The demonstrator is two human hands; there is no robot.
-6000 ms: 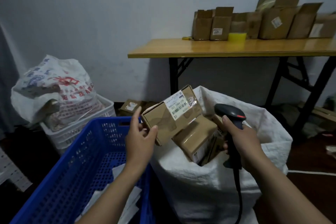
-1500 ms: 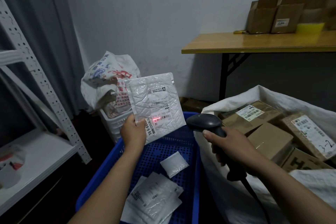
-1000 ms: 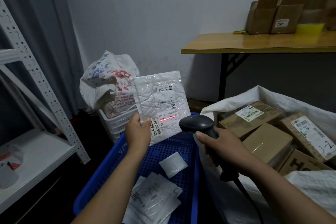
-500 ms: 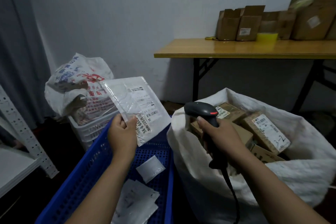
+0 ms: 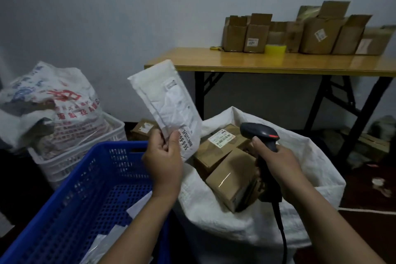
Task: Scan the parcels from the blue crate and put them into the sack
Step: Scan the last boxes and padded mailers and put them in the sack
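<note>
My left hand (image 5: pixel 164 159) pinches the bottom corner of a white padded mailer (image 5: pixel 169 109), held upright above the near left rim of the white sack (image 5: pixel 304 169). The mailer's label faces me. My right hand (image 5: pixel 276 164) grips a black barcode scanner (image 5: pixel 260 135) over the sack's mouth, its cable hanging down. Brown cardboard parcels (image 5: pixel 231 180) lie inside the sack. The blue crate (image 5: pixel 70 206) stands at lower left with a few white mailers (image 5: pixel 137 207) on its floor, partly hidden by my left forearm.
A white basket (image 5: pixel 70 161) holding a printed plastic bag (image 5: pixel 51 103) stands behind the crate. A wooden table (image 5: pixel 278 63) with open cardboard boxes (image 5: pixel 317 34) and yellow tape (image 5: pixel 275 49) runs along the wall. A small box (image 5: pixel 143 128) lies on the floor.
The red scan line was on the mailer's label a second ago and is gone. My left hand has carried the mailer rightward from over the crate toward the sack. The scanner has pulled back over the sack.
</note>
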